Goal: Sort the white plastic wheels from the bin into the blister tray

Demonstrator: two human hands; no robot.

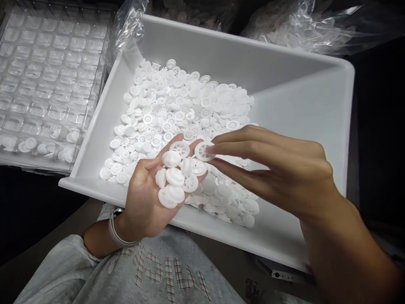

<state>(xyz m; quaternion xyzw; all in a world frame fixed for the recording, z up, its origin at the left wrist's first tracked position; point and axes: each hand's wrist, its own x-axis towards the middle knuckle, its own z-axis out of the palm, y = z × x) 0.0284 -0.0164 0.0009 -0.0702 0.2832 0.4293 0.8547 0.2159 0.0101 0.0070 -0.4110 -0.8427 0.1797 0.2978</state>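
right hand's (284,171) fingers (249,147) pinch one white wheel (200,151) beside the handful (175,177) cupped in the left hand (147,202), and imo it's early days, with pieces (27,145) visible only along the clear tray's (42,98) near edge and a big pile (171,114) left in the bin (316,105)

The picture's left edge cut off the clear plastic pocketed tray (41,107). White round plastic wheels (175,176) partly hid the bare left hand (147,200).
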